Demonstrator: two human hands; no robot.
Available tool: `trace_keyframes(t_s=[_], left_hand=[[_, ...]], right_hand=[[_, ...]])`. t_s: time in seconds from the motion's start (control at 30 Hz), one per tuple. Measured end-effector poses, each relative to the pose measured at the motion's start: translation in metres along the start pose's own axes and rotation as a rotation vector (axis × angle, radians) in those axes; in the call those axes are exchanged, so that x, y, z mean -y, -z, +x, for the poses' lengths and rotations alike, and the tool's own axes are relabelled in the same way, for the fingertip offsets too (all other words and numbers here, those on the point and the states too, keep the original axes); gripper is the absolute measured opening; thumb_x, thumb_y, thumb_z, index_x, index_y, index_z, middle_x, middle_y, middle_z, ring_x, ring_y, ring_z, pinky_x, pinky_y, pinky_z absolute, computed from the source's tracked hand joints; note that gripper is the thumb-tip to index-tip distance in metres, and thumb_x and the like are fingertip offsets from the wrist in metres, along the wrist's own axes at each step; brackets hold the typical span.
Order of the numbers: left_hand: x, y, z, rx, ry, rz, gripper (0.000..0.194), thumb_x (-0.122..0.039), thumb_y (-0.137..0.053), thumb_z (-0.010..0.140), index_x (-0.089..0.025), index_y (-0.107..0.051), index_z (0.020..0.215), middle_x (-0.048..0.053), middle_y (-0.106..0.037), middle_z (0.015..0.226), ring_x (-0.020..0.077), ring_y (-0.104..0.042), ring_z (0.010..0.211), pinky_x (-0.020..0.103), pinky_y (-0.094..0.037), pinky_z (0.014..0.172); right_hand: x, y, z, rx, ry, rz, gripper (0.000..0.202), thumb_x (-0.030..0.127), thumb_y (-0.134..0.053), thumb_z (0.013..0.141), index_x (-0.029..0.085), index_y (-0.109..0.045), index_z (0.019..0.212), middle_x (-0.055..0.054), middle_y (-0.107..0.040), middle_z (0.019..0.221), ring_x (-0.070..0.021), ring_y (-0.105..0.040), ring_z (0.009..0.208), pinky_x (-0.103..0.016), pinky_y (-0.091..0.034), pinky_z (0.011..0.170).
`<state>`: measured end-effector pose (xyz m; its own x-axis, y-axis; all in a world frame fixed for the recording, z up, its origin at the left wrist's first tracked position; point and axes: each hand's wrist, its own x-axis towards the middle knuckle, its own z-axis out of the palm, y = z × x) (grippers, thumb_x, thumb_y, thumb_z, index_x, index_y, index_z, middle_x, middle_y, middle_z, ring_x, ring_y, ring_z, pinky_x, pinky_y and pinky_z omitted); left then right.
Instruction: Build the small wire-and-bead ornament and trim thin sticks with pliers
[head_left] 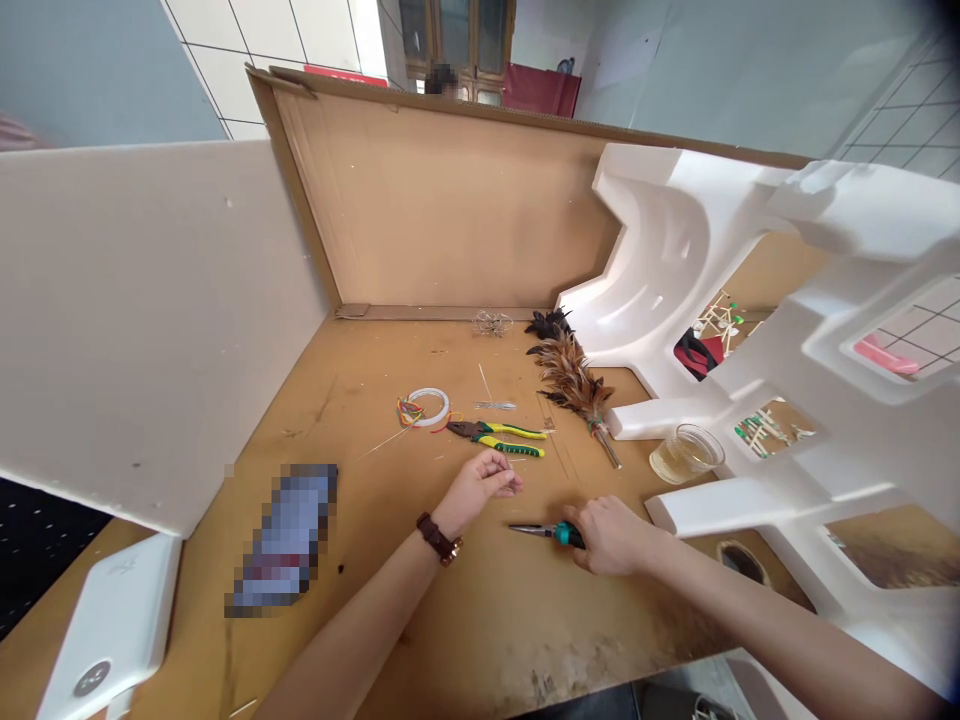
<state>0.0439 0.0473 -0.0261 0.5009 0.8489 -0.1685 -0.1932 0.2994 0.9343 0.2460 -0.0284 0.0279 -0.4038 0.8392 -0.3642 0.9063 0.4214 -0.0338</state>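
My right hand (611, 537) is wrapped round the teal and black handles of needle-nose pliers (541, 530), whose tips point left over the table. To their upper left, my left hand (486, 486), with a brown watch on its wrist, has its fingers pinched together; what they hold, if anything, is too small to name. Just beyond it lie yellow-green pliers (499, 437). A white ring with coloured threads (428, 407) rests left of them. Thin silvery pieces (495, 405) lie farther back, beside a brown feather bundle (571, 377).
White foam packing (720, 508) fills the right side, near a glass bowl (686, 455). Cardboard (457, 205) stands at the back and a white panel (142, 310) at the left. A blurred-out object (285, 540) and a white device (112, 630) lie left. A person's head (442, 80) shows behind.
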Motion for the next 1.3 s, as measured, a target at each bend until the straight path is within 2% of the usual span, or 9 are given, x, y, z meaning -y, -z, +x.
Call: trace_keyframes(t_s=[0.2, 0.37, 0.53, 0.7, 0.87, 0.97, 1.1, 1.23, 1.3], left_hand=[[0.007, 0.014, 0.013, -0.080, -0.046, 0.106, 0.027, -0.028, -0.066, 0.063, -0.015, -0.051, 0.083, 0.001, -0.061, 0.068, 0.0144, -0.062, 0.070, 0.025, -0.046, 0.063], [0.021, 0.010, 0.027, -0.129, -0.189, 0.249, 0.014, -0.023, -0.061, 0.066, -0.016, -0.051, 0.072, -0.001, -0.056, 0.067, 0.0116, -0.057, 0.066, 0.024, -0.045, 0.063], [0.032, 0.007, 0.031, -0.172, -0.333, 0.506, 0.003, -0.019, -0.054, 0.070, -0.017, -0.052, 0.072, -0.001, -0.055, 0.071, 0.0108, -0.053, 0.066, 0.023, -0.042, 0.065], [0.037, 0.009, 0.028, -0.175, -0.320, 0.592, 0.004, -0.020, -0.054, 0.071, -0.017, -0.052, 0.069, -0.001, -0.055, 0.070, 0.0114, -0.052, 0.067, 0.022, -0.041, 0.064], [0.036, 0.010, 0.029, -0.160, -0.307, 0.579, 0.002, -0.018, -0.054, 0.071, -0.017, -0.054, 0.072, -0.001, -0.055, 0.070, 0.0115, -0.051, 0.067, 0.022, -0.041, 0.065], [0.036, 0.011, 0.032, -0.160, -0.302, 0.528, 0.009, -0.017, -0.055, 0.070, -0.016, -0.059, 0.078, 0.002, -0.056, 0.079, 0.0119, -0.053, 0.071, 0.024, -0.043, 0.069], [0.033, 0.011, 0.032, -0.108, -0.152, 0.284, 0.015, -0.027, -0.061, 0.068, -0.014, -0.059, 0.075, 0.002, -0.057, 0.074, 0.0125, -0.056, 0.069, 0.027, -0.047, 0.068], [0.022, 0.003, 0.022, 0.060, 0.007, 0.109, 0.027, -0.034, -0.068, 0.062, -0.013, -0.059, 0.075, 0.002, -0.060, 0.071, 0.0120, -0.058, 0.066, 0.028, -0.048, 0.067], [0.016, -0.003, 0.015, 0.144, 0.051, 0.086, 0.030, -0.035, -0.070, 0.060, -0.012, -0.060, 0.078, 0.002, -0.060, 0.071, 0.0118, -0.059, 0.066, 0.028, -0.047, 0.068]], right_hand=[[-0.016, -0.006, -0.010, -0.020, -0.055, 0.017, 0.027, 0.032, -0.049, 0.069, 0.018, -0.057, 0.091, -0.010, -0.066, 0.076, -0.0274, -0.062, 0.071, -0.029, -0.036, 0.057], [-0.023, -0.005, -0.013, -0.007, -0.091, 0.032, 0.032, 0.032, -0.050, 0.069, 0.018, -0.056, 0.097, -0.010, -0.066, 0.079, -0.0279, -0.062, 0.073, -0.030, -0.036, 0.059], [-0.025, -0.005, -0.015, 0.001, -0.121, 0.027, 0.028, 0.032, -0.049, 0.070, 0.017, -0.058, 0.091, -0.011, -0.066, 0.076, -0.0285, -0.062, 0.072, -0.030, -0.036, 0.058], [-0.027, -0.007, -0.016, 0.011, -0.131, 0.050, 0.030, 0.031, -0.050, 0.069, 0.018, -0.057, 0.095, -0.011, -0.066, 0.079, -0.0281, -0.062, 0.073, -0.030, -0.036, 0.059], [-0.029, -0.009, -0.014, 0.005, -0.125, 0.070, 0.029, 0.032, -0.051, 0.069, 0.018, -0.058, 0.094, -0.011, -0.066, 0.081, -0.0277, -0.061, 0.074, -0.030, -0.036, 0.060], [-0.033, -0.007, -0.014, -0.005, -0.150, 0.101, 0.026, 0.031, -0.051, 0.069, 0.018, -0.057, 0.091, -0.009, -0.064, 0.078, -0.0254, -0.060, 0.072, -0.029, -0.035, 0.059], [-0.039, -0.004, -0.014, -0.027, -0.151, 0.351, 0.015, 0.024, -0.048, 0.068, 0.018, -0.055, 0.079, -0.002, -0.059, 0.067, -0.0174, -0.054, 0.062, -0.024, -0.032, 0.054], [-0.037, 0.007, -0.007, -0.103, -0.028, 0.857, 0.016, 0.019, -0.045, 0.069, 0.016, -0.054, 0.082, 0.000, -0.057, 0.071, -0.0138, -0.051, 0.065, -0.022, -0.035, 0.056], [-0.032, 0.016, 0.000, -0.170, 0.019, 1.021, 0.021, 0.019, -0.046, 0.069, 0.015, -0.055, 0.088, 0.000, -0.057, 0.075, -0.0142, -0.051, 0.069, -0.023, -0.037, 0.060]])
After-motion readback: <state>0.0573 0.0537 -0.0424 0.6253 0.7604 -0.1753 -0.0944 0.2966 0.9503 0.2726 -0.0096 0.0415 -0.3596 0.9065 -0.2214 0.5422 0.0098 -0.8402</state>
